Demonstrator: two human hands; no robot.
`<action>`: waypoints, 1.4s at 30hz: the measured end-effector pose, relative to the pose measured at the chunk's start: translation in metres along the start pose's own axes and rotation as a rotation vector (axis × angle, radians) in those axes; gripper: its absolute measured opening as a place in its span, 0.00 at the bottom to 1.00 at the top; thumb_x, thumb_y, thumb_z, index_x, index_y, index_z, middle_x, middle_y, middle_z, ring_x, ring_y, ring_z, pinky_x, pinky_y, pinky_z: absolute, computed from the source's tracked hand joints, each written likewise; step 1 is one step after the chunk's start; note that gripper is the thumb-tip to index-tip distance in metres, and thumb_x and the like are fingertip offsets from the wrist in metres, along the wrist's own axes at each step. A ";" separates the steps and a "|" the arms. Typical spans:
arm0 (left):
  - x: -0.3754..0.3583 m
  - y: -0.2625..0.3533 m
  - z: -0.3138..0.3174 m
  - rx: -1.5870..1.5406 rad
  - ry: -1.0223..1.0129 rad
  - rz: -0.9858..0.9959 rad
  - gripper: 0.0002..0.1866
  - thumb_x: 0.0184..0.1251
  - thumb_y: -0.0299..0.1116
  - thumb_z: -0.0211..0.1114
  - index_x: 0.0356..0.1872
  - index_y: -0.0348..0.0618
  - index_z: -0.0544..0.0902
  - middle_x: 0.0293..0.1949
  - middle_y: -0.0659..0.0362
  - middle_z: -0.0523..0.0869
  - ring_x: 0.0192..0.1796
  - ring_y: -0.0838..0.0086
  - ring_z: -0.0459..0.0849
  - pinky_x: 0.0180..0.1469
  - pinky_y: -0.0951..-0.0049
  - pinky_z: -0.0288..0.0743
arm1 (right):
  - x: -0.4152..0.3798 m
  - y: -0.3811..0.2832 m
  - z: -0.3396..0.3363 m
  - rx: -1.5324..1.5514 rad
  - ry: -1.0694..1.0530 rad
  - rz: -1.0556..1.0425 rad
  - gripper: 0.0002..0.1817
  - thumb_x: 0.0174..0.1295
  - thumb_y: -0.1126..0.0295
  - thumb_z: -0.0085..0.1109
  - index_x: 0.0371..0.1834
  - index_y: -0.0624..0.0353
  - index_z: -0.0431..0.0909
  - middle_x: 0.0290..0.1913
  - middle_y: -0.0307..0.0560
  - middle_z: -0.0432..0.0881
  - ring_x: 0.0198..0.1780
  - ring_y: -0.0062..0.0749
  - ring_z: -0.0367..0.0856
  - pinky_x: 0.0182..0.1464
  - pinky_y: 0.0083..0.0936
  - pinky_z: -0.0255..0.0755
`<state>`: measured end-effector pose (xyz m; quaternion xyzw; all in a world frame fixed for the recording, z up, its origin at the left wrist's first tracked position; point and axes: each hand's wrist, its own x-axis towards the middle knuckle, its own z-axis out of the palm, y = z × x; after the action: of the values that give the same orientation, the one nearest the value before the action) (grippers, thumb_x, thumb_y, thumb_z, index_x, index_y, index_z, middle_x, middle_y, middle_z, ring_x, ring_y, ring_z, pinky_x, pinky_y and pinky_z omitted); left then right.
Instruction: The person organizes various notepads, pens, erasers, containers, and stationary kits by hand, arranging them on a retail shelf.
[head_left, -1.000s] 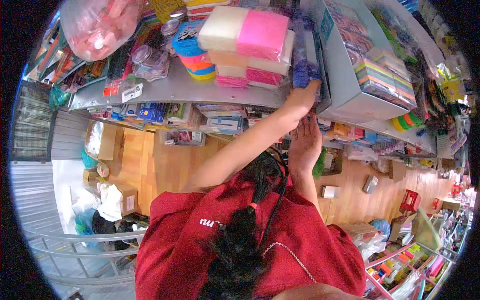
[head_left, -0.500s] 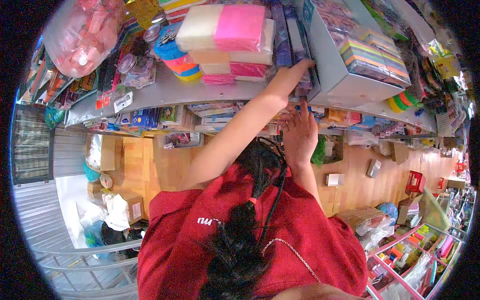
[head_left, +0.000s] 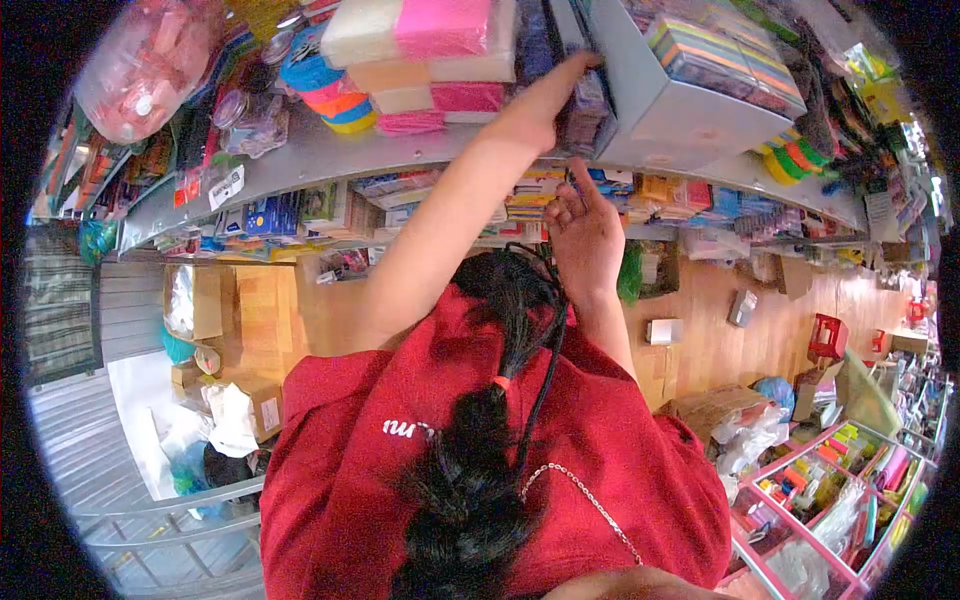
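Observation:
My left hand (head_left: 578, 72) reaches up into the narrow gap between the stacked packs and a grey-white box (head_left: 690, 115). Its fingers are hidden among dark, flat packages (head_left: 583, 118) standing upright there. Lower down, my right hand (head_left: 586, 225) is raised in front of the shelf edge, just below those packages. Its index finger points up and the others are loosely bent, apart from it; I make out nothing held. Left of my left forearm sits a stack of plastic-wrapped white and pink packs (head_left: 440, 45), beside a blue, pink, orange and yellow stack of rolls (head_left: 335, 90).
Books and boxes (head_left: 280, 215) fill the lower shelf under the metal shelf edge (head_left: 330, 165). A bag of red items (head_left: 145, 75) lies at upper left. Cartons (head_left: 265, 405) stand on the wooden floor, and a pink-framed divided display (head_left: 830, 480) is at lower right.
The view has shifted, so the shelf sits higher and further left. My right hand has dropped slightly from the packages, its fingers more bent. My left hand stays in the gap.

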<state>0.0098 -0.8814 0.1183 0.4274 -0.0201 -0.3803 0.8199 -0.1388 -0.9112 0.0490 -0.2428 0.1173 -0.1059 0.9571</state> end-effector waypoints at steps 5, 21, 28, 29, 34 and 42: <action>-0.004 -0.006 -0.008 -0.111 -0.044 0.015 0.15 0.62 0.41 0.59 0.46 0.46 0.77 0.41 0.58 0.83 0.44 0.67 0.82 0.52 0.63 0.75 | -0.007 -0.005 -0.004 -0.027 0.063 -0.011 0.26 0.65 0.61 0.44 0.65 0.61 0.61 0.38 0.42 0.75 0.37 0.28 0.70 0.47 0.24 0.65; -0.076 -0.009 -0.021 -0.113 -0.064 -0.221 0.19 0.60 0.47 0.60 0.38 0.39 0.78 0.31 0.53 0.84 0.32 0.66 0.84 0.39 0.63 0.80 | 0.007 -0.019 -0.007 -0.306 0.029 -0.033 0.24 0.68 0.57 0.42 0.60 0.64 0.63 0.51 0.48 0.75 0.52 0.32 0.72 0.55 0.29 0.64; -0.124 -0.008 -0.040 -0.122 -0.091 -0.240 0.21 0.63 0.46 0.59 0.46 0.37 0.75 0.36 0.52 0.83 0.37 0.68 0.84 0.43 0.67 0.79 | 0.007 -0.024 0.021 -0.518 0.012 0.158 0.35 0.67 0.45 0.39 0.65 0.66 0.58 0.60 0.52 0.69 0.60 0.36 0.67 0.62 0.32 0.58; -0.130 -0.008 -0.043 -0.121 -0.098 -0.255 0.22 0.63 0.46 0.59 0.47 0.36 0.75 0.37 0.51 0.83 0.38 0.67 0.84 0.44 0.67 0.79 | 0.010 -0.022 0.021 -0.519 0.024 0.186 0.36 0.66 0.44 0.39 0.65 0.66 0.58 0.61 0.52 0.69 0.61 0.36 0.67 0.62 0.32 0.58; -0.148 -0.012 -0.069 -0.147 -0.198 -0.288 0.25 0.64 0.45 0.56 0.52 0.31 0.72 0.42 0.46 0.82 0.42 0.62 0.84 0.47 0.63 0.78 | 0.043 0.003 0.012 -0.226 -0.184 0.278 0.36 0.63 0.38 0.39 0.63 0.56 0.63 0.62 0.48 0.69 0.59 0.40 0.70 0.59 0.41 0.62; -0.186 -0.022 -0.097 -0.193 -0.287 -0.288 0.37 0.59 0.48 0.60 0.60 0.27 0.63 0.52 0.37 0.76 0.52 0.55 0.80 0.55 0.59 0.74 | 0.031 0.027 0.023 0.172 -0.204 0.472 0.31 0.58 0.45 0.55 0.56 0.58 0.70 0.49 0.48 0.79 0.50 0.40 0.77 0.56 0.40 0.69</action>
<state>-0.1007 -0.7030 0.0955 0.2868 -0.0387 -0.5507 0.7829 -0.0993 -0.8859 0.0499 -0.1362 0.0644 0.1355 0.9793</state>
